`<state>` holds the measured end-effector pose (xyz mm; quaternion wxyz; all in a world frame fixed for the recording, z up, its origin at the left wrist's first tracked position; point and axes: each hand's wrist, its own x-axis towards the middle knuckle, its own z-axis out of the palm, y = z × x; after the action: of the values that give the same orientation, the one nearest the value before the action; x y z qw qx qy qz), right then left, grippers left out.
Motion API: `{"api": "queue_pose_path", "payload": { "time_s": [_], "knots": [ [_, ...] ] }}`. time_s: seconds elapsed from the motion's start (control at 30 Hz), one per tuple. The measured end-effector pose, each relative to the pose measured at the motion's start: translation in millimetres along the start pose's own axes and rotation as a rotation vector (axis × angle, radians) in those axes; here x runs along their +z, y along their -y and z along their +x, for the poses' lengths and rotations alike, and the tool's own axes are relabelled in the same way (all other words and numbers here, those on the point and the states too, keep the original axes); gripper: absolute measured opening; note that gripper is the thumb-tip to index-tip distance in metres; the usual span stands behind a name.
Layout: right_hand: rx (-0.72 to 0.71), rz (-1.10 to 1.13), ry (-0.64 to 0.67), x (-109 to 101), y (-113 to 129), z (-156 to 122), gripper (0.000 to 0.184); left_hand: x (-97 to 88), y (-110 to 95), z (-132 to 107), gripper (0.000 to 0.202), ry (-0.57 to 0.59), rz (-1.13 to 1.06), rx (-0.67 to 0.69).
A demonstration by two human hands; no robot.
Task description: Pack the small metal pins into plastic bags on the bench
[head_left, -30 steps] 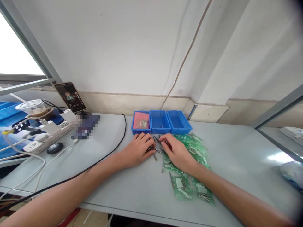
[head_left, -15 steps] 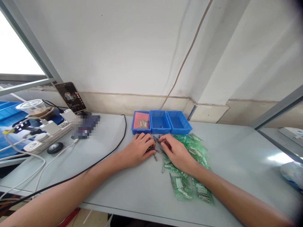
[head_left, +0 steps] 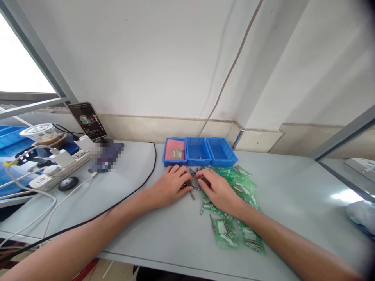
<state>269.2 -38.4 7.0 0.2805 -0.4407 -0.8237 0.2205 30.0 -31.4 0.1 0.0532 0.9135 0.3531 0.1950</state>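
My left hand [head_left: 172, 184] lies on the table with curled fingers, closed around several thin metal pins [head_left: 186, 184]. One loose metal pin [head_left: 192, 195] sticks out below its fingertips. Just to the right, my right hand [head_left: 216, 189] has thumb and fingers bent together over the small pile of pins [head_left: 192, 172]; whatever is between its fingertips is too small to make out. Under and around the right hand spread green plastic bags [head_left: 238, 177] of metal pins. Nearer the front edge are two more bags, a left one [head_left: 225, 233] and a right one [head_left: 251, 238].
Behind the hands stand three blue bins: the left [head_left: 165, 162] holds a pink bag [head_left: 175, 146], then the middle [head_left: 199, 161] and right [head_left: 224, 161]. A black cable [head_left: 129, 195] crosses the left side, near a phone [head_left: 88, 120], power strip [head_left: 63, 168] and black puck-shaped object [head_left: 68, 183].
My right hand has shifted slightly, its fingertips drawing back and down from the pile of pins. The left hand stays in place.
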Motion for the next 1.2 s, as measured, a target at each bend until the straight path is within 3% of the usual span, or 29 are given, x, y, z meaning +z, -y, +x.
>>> {"api": "queue_pose_path", "payload": {
  "time_s": [0.3, 1.2],
  "knots": [
    [-0.030, -0.017, 0.058, -0.4, 0.8, -0.6, 0.015, -0.5, -0.9, 0.1, 0.014, 0.012, 0.018, -0.005],
    [-0.027, -0.002, 0.062, -0.3, -1.2, -0.9, 0.016, 1.6, 0.6, -0.5, 0.015, 0.006, 0.006, -0.002]
  ]
}}
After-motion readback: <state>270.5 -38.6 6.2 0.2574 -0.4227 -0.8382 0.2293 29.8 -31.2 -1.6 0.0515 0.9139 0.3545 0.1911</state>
